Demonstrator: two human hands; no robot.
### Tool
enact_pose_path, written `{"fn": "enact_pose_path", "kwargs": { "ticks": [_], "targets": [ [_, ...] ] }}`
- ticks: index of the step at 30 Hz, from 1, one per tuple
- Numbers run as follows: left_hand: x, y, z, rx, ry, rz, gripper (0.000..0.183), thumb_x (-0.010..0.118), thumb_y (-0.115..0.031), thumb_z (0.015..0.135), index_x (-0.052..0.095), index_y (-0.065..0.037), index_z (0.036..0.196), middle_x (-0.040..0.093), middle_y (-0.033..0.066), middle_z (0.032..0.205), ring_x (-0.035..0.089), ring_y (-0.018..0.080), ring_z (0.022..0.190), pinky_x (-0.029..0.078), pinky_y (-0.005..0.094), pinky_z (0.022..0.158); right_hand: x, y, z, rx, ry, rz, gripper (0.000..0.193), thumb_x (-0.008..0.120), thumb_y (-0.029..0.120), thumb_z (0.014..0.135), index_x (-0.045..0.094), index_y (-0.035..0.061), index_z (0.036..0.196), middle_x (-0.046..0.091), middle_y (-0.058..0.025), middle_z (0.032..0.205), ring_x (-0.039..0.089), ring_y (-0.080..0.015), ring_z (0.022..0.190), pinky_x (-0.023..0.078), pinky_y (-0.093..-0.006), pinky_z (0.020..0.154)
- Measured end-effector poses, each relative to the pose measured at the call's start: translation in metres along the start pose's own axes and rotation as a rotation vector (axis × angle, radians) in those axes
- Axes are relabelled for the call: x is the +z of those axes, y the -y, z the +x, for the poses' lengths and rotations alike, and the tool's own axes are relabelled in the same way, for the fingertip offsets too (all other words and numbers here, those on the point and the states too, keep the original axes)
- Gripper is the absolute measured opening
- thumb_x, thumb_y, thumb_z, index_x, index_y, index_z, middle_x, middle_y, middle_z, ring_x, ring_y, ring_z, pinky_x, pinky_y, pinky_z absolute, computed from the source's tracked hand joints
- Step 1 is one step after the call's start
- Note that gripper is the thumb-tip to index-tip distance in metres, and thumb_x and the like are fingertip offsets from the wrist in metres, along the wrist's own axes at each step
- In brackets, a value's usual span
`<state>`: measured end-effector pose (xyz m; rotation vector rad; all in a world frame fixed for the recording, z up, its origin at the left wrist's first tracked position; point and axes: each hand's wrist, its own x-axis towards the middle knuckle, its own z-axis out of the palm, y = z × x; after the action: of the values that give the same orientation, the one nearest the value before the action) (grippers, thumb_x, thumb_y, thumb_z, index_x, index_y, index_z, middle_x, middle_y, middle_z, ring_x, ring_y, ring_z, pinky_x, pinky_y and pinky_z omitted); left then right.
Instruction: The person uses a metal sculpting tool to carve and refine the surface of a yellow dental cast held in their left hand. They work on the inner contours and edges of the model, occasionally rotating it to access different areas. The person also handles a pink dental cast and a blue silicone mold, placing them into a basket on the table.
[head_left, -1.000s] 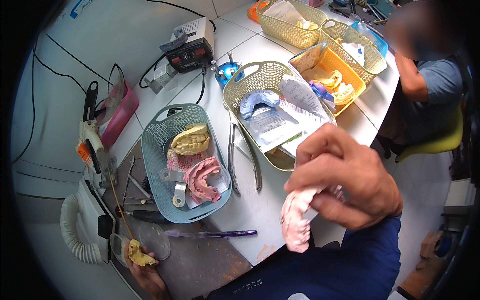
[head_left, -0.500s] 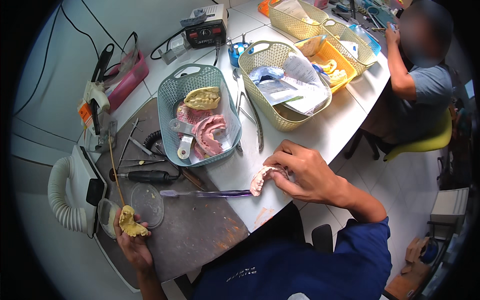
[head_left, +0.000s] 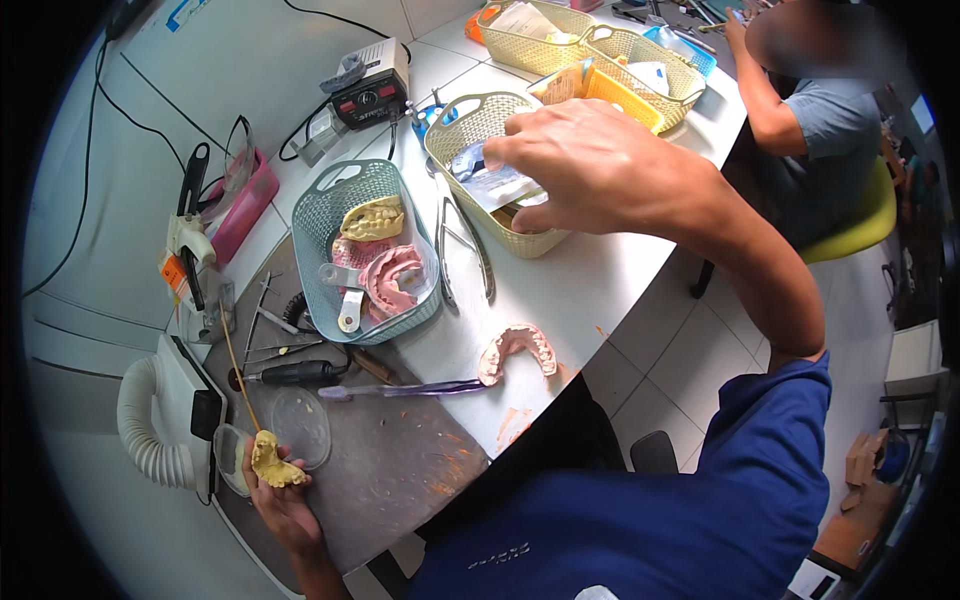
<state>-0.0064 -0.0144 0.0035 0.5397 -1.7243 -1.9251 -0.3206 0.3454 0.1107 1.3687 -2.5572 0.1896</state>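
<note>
My left hand [head_left: 283,505] is closed on a yellow dental cast [head_left: 274,462], over the lower left of the bench by a clear round dish. My right hand [head_left: 605,165] reaches across the cream basket [head_left: 540,245], thumb apart from the curved fingers, with nothing visible in its grasp. Papers and a blue piece [head_left: 468,160] lie in that basket, partly hidden by the hand. A pale pink dental cast [head_left: 517,348] rests on the white tabletop, its arch curving upward. Beside it lies a purple toothbrush [head_left: 415,389].
A blue-green basket [head_left: 300,215] holds a yellow cast and a pink impression in a metal tray. Between the baskets lies a plier-like metal tool [head_left: 485,268]. A handpiece [head_left: 298,373] and a suction hose [head_left: 140,410] are at left. Another person [head_left: 835,140] sits at far right.
My right hand has let go of the pink cast, leaving it on the table, and has moved up over the cream basket. My left hand still holds the yellow cast. The view has shifted slightly.
</note>
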Motion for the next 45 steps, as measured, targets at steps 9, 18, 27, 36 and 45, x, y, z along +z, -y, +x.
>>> {"fn": "enact_pose_path", "kwargs": {
  "ticks": [9,18,27,36,45],
  "targets": [
    [-0.002,0.001,0.000,0.009,0.030,0.021,0.059,0.046,-0.029,0.100,0.030,-0.005,0.151,0.056,0.0190,0.124,0.065,0.0204,0.094,0.058,0.0260,0.073,-0.004,-0.013,0.031,-0.059,-0.059,-0.107,0.020,0.072,0.017,0.079,0.067,-0.0019,0.078,0.066,-0.0201,0.076,0.068,-0.0350,0.078,0.053,-0.0445,0.068],
    [0.001,0.002,0.002,0.012,-0.050,0.022,0.061,0.047,-0.029,0.099,0.028,-0.005,0.151,0.058,0.0200,0.118,0.068,0.0225,0.089,0.057,0.0273,0.068,0.010,-0.031,0.031,-0.310,-0.239,-0.029,0.022,0.076,0.020,0.076,0.071,0.0012,0.086,0.063,-0.0138,0.104,0.065,-0.0281,0.100,0.055,-0.0397,0.083],
    [-0.006,0.004,0.003,-0.004,-0.055,0.088,0.063,0.051,-0.033,0.098,0.030,-0.007,0.151,0.056,0.0159,0.121,0.066,0.0185,0.092,0.057,0.0231,0.068,0.004,-0.033,0.023,-0.253,-0.298,-0.082,0.012,0.066,0.016,0.076,0.070,0.0064,0.082,0.059,-0.0074,0.100,0.060,-0.0243,0.102,0.052,-0.0358,0.088],
    [0.000,0.004,0.001,-0.001,-0.091,0.098,0.065,0.052,-0.035,0.099,0.027,-0.007,0.152,0.056,0.0149,0.122,0.066,0.0173,0.093,0.056,0.0229,0.067,-0.011,-0.023,0.001,-0.132,-0.232,-0.268,0.018,0.068,0.009,0.068,0.069,-0.0022,0.083,0.058,-0.0065,0.085,0.060,-0.0205,0.081,0.052,-0.0348,0.070],
    [0.007,0.000,0.000,-0.031,-0.151,0.152,0.072,0.052,-0.041,0.094,0.029,-0.004,0.151,0.057,0.0183,0.118,0.064,0.0206,0.087,0.054,0.0291,0.067,0.011,-0.008,0.014,-0.109,0.185,-0.058,0.022,0.062,0.004,0.082,0.067,-0.0008,0.102,0.068,-0.0143,0.095,0.066,-0.0312,0.083,0.052,-0.0388,0.075]
  ]
}}
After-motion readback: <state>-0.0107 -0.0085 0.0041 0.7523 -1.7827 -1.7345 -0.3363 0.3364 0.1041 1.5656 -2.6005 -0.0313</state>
